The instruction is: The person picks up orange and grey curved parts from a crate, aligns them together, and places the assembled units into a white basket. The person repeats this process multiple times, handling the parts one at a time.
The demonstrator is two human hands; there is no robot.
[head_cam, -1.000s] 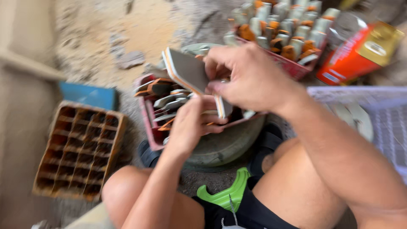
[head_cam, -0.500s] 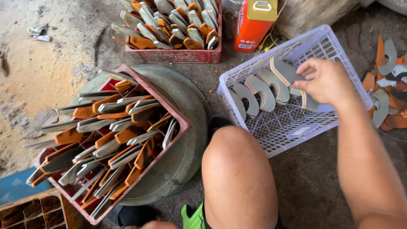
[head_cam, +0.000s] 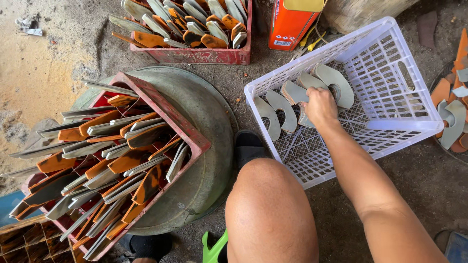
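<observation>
My right hand (head_cam: 319, 104) is down inside the white plastic basket (head_cam: 409, 124), fingers closed around a grey curved sole piece (head_cam: 304, 116) that stands on edge on the mesh floor. My left hand is out of view, so I cannot tell its state

Basket contents: a short row of grey curved pieces on edge at the far-left end, two (head_cam: 275, 114) to the left of my hand, and three or so (head_cam: 321, 85) beyond it, nested close and touching. The rest of the basket floor, toward its right wall and near corner, is bare mesh. Judgement: the row is only begun, and most of the basket remains to be filled

Supply side: the tilted red crate (head_cam: 190, 131) at my left knee (head_cam: 270, 204), propped on a round metal basin (head_cam: 214, 126), is packed with grey and orange pieces standing on edge in tight ranks. I see no gap in it. Judgement: nearly all of this stock is yet to be moved

Further out: a second red crate (head_cam: 195, 54) at the top holds more of the same grey and orange pieces. An orange rectangular tin (head_cam: 291, 24) stands just beside it, near the basket's far corner. Loose orange and grey pieces (head_cam: 453, 104) lie on the ground to the right of the basket. A brown compartment tray (head_cam: 19, 241) shows at the bottom left corner
</observation>
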